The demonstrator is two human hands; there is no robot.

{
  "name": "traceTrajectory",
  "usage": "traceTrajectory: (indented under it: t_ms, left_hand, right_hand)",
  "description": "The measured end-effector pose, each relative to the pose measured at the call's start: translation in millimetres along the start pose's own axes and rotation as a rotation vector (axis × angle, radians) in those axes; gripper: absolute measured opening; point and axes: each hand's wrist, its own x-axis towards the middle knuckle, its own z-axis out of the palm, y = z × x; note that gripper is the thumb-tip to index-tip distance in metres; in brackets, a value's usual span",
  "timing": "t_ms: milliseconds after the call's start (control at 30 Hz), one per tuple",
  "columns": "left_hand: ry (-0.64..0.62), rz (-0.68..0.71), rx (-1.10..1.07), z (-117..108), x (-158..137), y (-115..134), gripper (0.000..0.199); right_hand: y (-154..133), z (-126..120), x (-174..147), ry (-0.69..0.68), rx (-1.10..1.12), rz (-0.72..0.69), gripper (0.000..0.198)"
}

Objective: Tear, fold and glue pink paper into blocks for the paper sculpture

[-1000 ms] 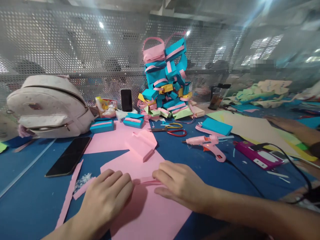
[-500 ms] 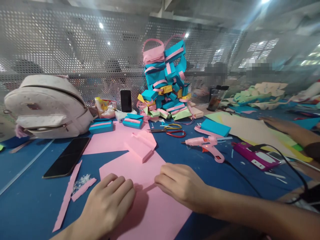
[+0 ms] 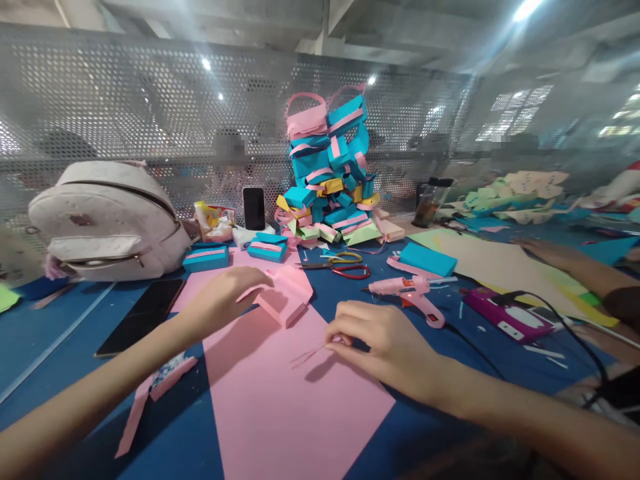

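While a strip [image 3: 307, 357], front-right of the box [image 3: 286, 305], sits pinched in the right hand [image 3: 383, 343] over the sheet [image 3: 290, 420] | left hand [image 3: 237, 290] hides box's left side, cannot tell if gripping | scissors [image 3: 354, 271] behind-right of box | glue gun [image 3: 413, 293] right | flat phone [image 3: 143, 317] left | stack [image 3: 313, 163] behind

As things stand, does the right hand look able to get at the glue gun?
Probably yes: the glue gun lies just beyond the right hand, with nothing visible between them. But the fingers hold a pink strip, which would likely need putting down first.
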Motion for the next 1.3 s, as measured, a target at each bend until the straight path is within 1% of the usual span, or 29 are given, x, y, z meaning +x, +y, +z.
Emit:
traceTrajectory:
  t_ms: [100,200,267,300,367,400,467,567,700,800,900,1033,1167,1300]
  left_hand:
    - [-0.145,-0.006,-0.087,5,36,-16,0.024]
    - [-0.373,0.029,-0.189,8,65,-23,0.017]
    - [-0.502,0.038,-0.221,7,77,-26,0.017]
    - [-0.541,0.033,-0.223,5,80,-26,0.019]
    - [-0.564,0.009,-0.214,-1,81,-25,0.021]
    - [-0.552,-0.007,-0.209,-5,79,-23,0.021]
    - [-0.486,-0.044,-0.203,-11,72,-16,0.018]
    - [-0.328,-0.097,-0.19,-14,56,-2,0.015]
    - [-0.096,-0.18,-0.114,-6,35,17,0.014]
    - [0.02,-0.234,-0.063,1,24,25,0.016]
    - [0.056,-0.281,-0.056,3,20,22,0.018]
    - [0.031,-0.327,-0.114,5,20,10,0.01]
    - [0.003,-0.363,-0.185,7,18,5,0.02]
    - [0.015,-0.404,-0.223,8,15,9,0.02]
  right_hand:
    - [-2,-13,4,-0.034,0.001,0.062,0.008]
    - [-5,-28,8,-0.076,-0.009,0.123,0.005]
    - [-6,-39,10,-0.104,0.001,0.154,0.006]
    - [-7,-44,10,-0.114,0.01,0.162,0.007]
    - [-7,-53,10,-0.138,0.03,0.174,0.009]
    - [-6,-57,9,-0.149,0.036,0.182,0.01]
    - [-6,-64,9,-0.17,0.041,0.184,0.011]
    - [-5,-70,14,-0.208,0.027,0.136,0.011]
    - [-6,-73,36,-0.256,-0.022,0.061,0.008]
    - [-8,-69,59,-0.298,-0.038,0.04,0.007]
    - [-10,-60,80,-0.356,-0.04,0.047,0.007]
    - [-13,-43,102,-0.472,-0.087,0.064,0.01]
    - [-10,-24,121,-0.523,-0.109,0.053,0.016]
    - [-3,-10,138,-0.584,-0.134,0.029,0.014]
